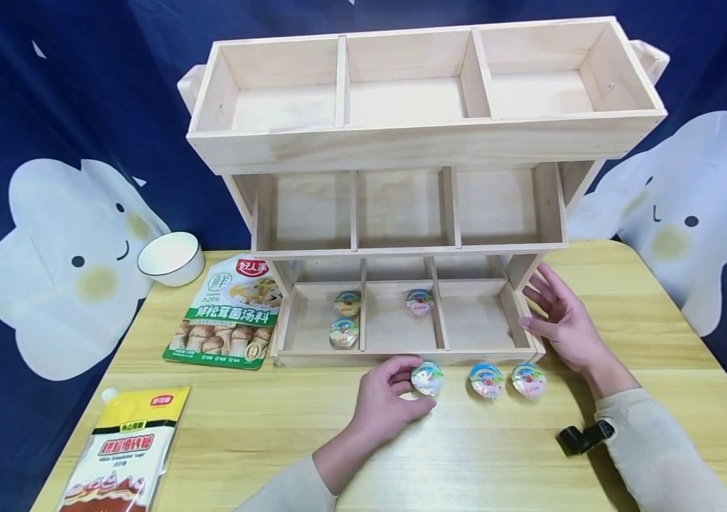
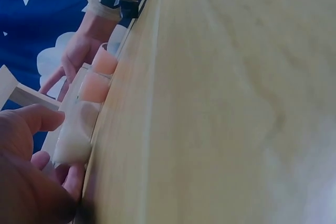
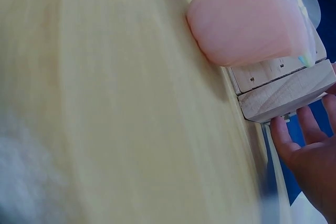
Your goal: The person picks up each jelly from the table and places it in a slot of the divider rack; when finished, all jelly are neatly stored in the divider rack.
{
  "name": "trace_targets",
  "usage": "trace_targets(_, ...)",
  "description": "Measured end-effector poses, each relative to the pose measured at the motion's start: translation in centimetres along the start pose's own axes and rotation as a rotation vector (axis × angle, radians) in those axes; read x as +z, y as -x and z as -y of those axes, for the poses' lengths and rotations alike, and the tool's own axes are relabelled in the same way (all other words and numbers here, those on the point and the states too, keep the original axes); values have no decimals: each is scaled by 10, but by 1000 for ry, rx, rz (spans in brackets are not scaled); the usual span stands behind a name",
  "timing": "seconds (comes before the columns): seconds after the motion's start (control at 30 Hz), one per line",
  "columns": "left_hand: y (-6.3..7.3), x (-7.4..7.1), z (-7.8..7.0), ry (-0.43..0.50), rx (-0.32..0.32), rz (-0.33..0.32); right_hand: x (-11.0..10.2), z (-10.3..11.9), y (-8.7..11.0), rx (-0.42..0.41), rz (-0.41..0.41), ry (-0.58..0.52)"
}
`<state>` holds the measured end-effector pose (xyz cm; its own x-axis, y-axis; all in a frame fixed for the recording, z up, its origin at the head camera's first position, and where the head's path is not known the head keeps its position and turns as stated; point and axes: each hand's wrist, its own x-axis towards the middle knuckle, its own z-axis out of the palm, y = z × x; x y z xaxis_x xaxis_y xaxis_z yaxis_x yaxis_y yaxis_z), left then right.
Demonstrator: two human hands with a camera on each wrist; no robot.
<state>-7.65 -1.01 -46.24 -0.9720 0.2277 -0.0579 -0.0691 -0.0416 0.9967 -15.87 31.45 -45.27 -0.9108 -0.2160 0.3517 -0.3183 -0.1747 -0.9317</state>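
Note:
My left hand (image 1: pixel 385 402) curls its fingers and thumb around a pale jelly cup (image 1: pixel 427 378) in front of the wooden rack's bottom tray (image 1: pixel 404 359). In the left wrist view the pale cup's side shows beside my fingertips. To its right stand two pink jelly cups with printed lids, a nearer one (image 1: pixel 487 380) and a farther one (image 1: pixel 529 380). My right hand (image 1: pixel 561 323) is at the tray's right end, fingers extended along the rack's side and thumb at the tray's wall. In the right wrist view its fingertips touch the wooden edge (image 3: pixel 289 93).
In the tray, two jelly cups (image 1: pixel 345 332) occupy the left compartment and one (image 1: pixel 419 301) the middle. Two upper tiers (image 1: pixel 427 146) rise above. Left of the rack are a white bowl (image 1: pixel 171 259), a mushroom soup packet (image 1: pixel 225 313) and a sugar bag (image 1: pixel 123 448).

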Motion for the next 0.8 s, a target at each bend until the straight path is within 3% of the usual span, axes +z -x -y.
trace_targets(0.27, -1, 6, 0, -79, 11, -20, 0, 0, 0, 4, -1, 2)
trace_targets(0.63, -2, 11, 1, -291, 100, -72, 0, 0, 1, -3, -3, -14)
trace_targets(0.8, -1, 12, 0, -301, 117, -83, 0, -1, 0, 1, -6, -16)
